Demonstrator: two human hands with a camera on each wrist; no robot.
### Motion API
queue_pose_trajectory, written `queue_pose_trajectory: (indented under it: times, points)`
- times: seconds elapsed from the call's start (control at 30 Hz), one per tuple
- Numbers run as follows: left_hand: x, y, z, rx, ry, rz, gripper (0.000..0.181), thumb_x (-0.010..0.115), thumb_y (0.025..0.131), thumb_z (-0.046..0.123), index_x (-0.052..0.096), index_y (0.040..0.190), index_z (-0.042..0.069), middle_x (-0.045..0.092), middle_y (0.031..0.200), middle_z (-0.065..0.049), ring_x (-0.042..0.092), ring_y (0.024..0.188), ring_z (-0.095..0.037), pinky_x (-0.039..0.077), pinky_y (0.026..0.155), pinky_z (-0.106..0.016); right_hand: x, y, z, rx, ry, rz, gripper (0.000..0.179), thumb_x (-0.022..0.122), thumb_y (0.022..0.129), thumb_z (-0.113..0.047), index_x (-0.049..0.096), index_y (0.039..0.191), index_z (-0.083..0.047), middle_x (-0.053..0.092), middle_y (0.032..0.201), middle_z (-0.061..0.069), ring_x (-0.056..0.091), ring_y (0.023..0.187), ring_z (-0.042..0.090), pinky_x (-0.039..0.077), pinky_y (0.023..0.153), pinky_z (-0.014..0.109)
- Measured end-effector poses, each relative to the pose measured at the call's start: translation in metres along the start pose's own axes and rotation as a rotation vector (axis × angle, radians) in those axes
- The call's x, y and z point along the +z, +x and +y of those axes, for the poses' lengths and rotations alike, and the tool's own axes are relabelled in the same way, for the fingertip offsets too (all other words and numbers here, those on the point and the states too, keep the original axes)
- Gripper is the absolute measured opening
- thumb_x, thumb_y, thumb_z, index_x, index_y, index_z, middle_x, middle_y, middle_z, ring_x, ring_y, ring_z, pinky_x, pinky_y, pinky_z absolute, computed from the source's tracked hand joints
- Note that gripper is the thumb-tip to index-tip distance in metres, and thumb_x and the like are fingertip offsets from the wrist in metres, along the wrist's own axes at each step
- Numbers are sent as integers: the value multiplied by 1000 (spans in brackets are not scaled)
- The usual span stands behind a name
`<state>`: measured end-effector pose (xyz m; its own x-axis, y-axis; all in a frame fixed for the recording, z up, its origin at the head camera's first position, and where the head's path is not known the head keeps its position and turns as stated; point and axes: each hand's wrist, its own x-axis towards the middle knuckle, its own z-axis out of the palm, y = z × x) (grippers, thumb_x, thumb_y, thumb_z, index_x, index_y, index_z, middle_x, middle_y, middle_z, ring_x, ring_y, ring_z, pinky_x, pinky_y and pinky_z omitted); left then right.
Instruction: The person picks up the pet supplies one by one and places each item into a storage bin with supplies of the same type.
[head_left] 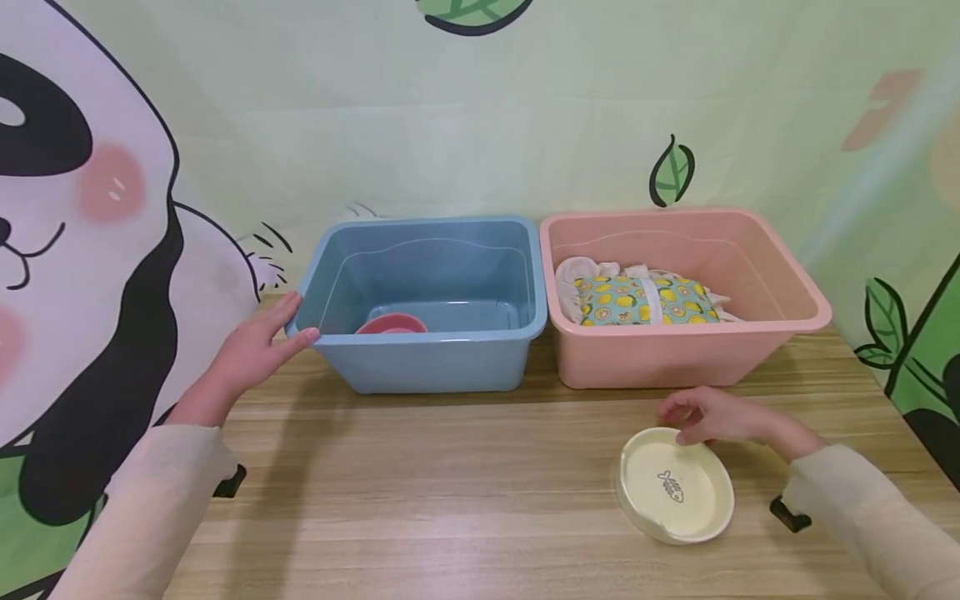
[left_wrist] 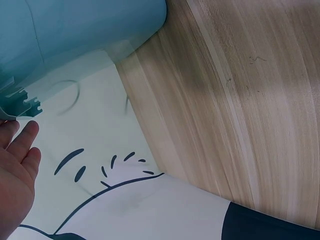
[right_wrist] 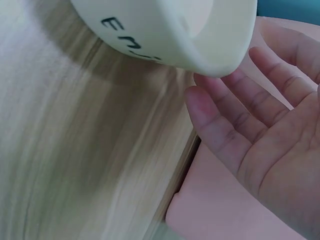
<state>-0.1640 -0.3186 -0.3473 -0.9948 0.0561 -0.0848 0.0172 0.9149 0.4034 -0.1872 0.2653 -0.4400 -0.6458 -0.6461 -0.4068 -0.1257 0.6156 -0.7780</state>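
A pale yellow pet bowl (head_left: pixel 677 479) with a fishbone print inside sits on the table. My right hand (head_left: pixel 716 417) is at its far rim, thumb over the edge in the head view. From the right wrist, the loosely bent fingers (right_wrist: pixel 232 140) appear beside the bowl's rim (right_wrist: pixel 220 57) without closing round it. At the front left corner of the blue bin (head_left: pixel 427 358) rests my left hand (head_left: pixel 251 350), thumb and fingers spread. The left wrist view catches those fingers (left_wrist: pixel 25 142) at the rim's outer edge. A red round item (head_left: pixel 392 322) lies inside the blue bin, mostly hidden.
Right beside the blue bin stands a pink bin (head_left: pixel 652 358). It holds a lemon-patterned bundle (head_left: pixel 618 302) with a white band and white frilly fabric (head_left: pixel 573 279). Both bins are at the back of the wooden table (head_left: pixel 450 500), against a panda-printed backdrop (head_left: pixel 480 133).
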Motion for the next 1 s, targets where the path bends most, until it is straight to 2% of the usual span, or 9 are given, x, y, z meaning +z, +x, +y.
queue_pose_trajectory:
  times: [0.13,0.37,0.8,1.0]
  points:
    - [0,0,1,-3,1,-2,76,43,86,53,7,143,18,8,149,-9,14,133,-41,16,97,-66,2,-2,2,-18,12,-5,42,64,77,-8,50,113,9,56,108,24,57,90,25,49,54,29]
    - [-1,0,0,4,-2,1,77,42,85,55,7,143,18,8,149,-10,14,132,-42,17,96,-67,4,-4,5,18,15,-7,43,63,78,-8,49,116,7,55,112,25,56,89,24,50,56,31]
    - [-1,-1,2,-9,-3,-6,78,41,84,58,6,143,19,8,149,-9,13,133,-41,17,97,-66,10,-8,9,11,28,5,41,62,78,-6,50,115,5,58,105,18,52,76,16,44,48,26]
    - [-1,-2,3,-10,-3,-7,79,41,84,58,7,143,18,9,149,-10,14,133,-41,17,97,-66,10,-8,11,8,25,5,36,57,78,0,51,114,3,57,101,16,51,70,15,41,44,24]
